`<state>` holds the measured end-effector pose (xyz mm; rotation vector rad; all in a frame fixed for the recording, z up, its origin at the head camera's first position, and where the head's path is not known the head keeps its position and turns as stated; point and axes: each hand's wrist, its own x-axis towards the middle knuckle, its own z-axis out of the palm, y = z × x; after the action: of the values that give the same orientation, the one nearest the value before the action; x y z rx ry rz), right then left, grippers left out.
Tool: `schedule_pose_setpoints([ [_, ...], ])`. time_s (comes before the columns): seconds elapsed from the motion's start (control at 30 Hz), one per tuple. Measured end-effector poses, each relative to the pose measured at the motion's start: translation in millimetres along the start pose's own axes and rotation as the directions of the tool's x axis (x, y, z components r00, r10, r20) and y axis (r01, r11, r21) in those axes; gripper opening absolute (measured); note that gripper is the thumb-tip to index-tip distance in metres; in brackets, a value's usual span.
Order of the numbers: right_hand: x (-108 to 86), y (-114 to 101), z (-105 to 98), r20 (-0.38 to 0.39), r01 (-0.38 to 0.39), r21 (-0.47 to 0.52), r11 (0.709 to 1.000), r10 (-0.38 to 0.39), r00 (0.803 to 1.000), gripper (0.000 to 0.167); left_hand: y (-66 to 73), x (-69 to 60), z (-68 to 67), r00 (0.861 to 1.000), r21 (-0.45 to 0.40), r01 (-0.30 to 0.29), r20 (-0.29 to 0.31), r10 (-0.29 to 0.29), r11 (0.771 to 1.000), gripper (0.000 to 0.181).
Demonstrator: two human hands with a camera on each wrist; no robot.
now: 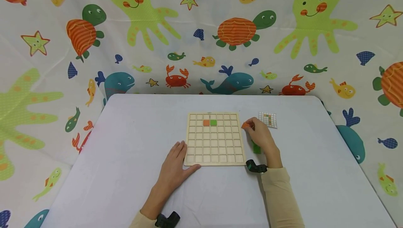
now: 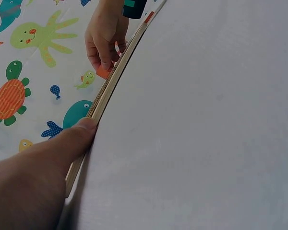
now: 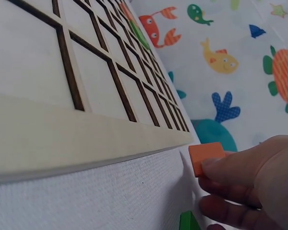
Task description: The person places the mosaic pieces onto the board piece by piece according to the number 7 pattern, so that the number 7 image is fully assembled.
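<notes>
A wooden grid board (image 1: 215,140) lies on the table, with an orange tile (image 1: 206,122) and a green tile (image 1: 213,122) side by side in its second row. My left hand (image 1: 174,166) rests against the board's left edge and lower left corner, fingers extended and thumb spread along the front edge. Just off the board's right side, my right hand (image 1: 259,132) pinches a small orange square tile (image 3: 205,155) between thumb and fingers. Beneath that hand, green tiles (image 1: 256,148) lie on the table, partly hidden by it.
A small printed pattern card (image 1: 273,121) with a coloured grid lies behind my right hand. White cloth covers the table (image 1: 132,133). A curtain (image 1: 201,11) printed with sea animals hangs behind and at both sides.
</notes>
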<state>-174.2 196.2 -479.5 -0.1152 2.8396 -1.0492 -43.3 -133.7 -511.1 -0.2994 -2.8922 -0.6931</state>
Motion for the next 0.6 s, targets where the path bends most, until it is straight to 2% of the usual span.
schedule_pose_setpoints([
  [0.4, 2.0, -9, 4, -0.062, -0.001, 0.014, 1.000, 0.002, 0.998, 0.026, -0.9, -0.9, -1.4, 1.000, -0.001, -0.001, -0.007, 0.001, 1.000, 0.094],
  [0.6, 2.2, -14, 7, -0.056, 0.016, 0.041, 0.999, -0.014, 0.998, 0.026, -0.2, -1.8, -2.4, 1.000, 0.006, 0.003, -0.006, -0.003, 1.000, 0.094],
])
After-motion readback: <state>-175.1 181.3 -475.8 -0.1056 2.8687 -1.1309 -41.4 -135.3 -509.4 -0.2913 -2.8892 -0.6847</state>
